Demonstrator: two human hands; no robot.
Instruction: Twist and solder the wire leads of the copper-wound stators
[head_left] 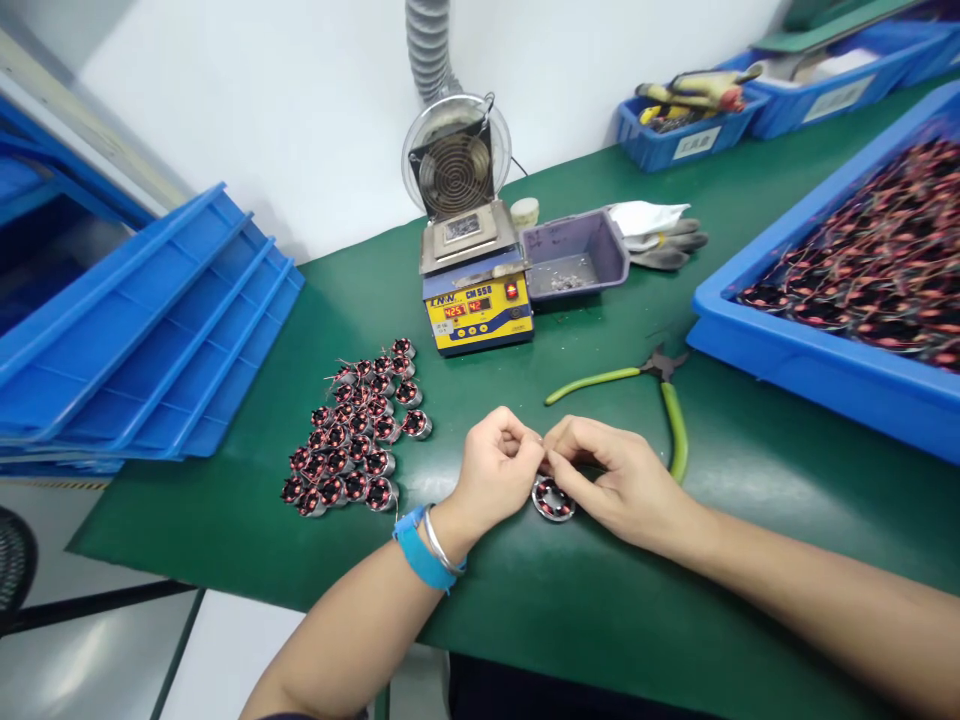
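My left hand (pixel 496 468) and my right hand (pixel 611 478) meet over the green table (pixel 600 600), fingertips pinched together on the thin wires of a small round motor stator (pixel 553 499). The stator, with red copper windings, lies between the two hands and partly under them. My left wrist wears a blue band and a metal bangle. Several like stators (pixel 352 440) lie in a close group to the left of my left hand. Green-handled cutting pliers (pixel 660 400) rest on the table just beyond my right hand.
A yellow solder pot station (pixel 477 300) with a fan behind it stands at the back centre, a grey tray (pixel 577 255) and gloves (pixel 664 240) beside it. A blue bin of stators (pixel 847 290) sits right. Stacked blue trays (pixel 142 330) lie left.
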